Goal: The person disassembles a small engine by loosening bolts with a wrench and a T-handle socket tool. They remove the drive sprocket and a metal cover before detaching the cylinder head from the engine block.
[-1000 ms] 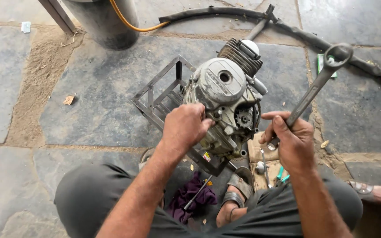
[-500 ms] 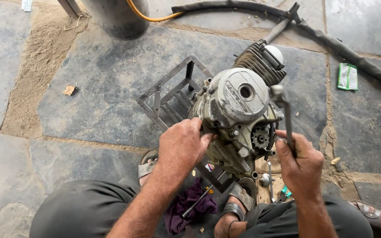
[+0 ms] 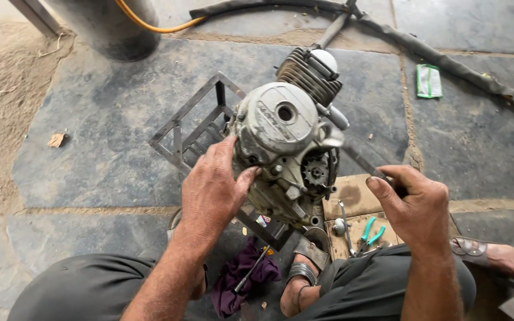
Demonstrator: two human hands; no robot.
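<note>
**A:** Spot any packaging or labels in that shot?

**B:** Just a couple. A flat green and white sachet [image 3: 429, 81] lay on the stone floor, well up and a bit right of the right hand [image 3: 414, 205]. And a tiny colourful sticker [image 3: 262, 220] sat just below the left hand [image 3: 212, 190], too small to make out.

Grey engine [image 3: 281, 139] — orange hose [image 3: 156, 27], green packet [image 3: 429, 81], purple rag [image 3: 239, 279].

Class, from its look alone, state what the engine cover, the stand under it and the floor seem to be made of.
Engine cover: likely cast aluminium, dull grey, scuffed and grimy. Stand: probably steel angle, dark and welded-looking. Floor: rough grey stone slabs, sandy joints.
</note>
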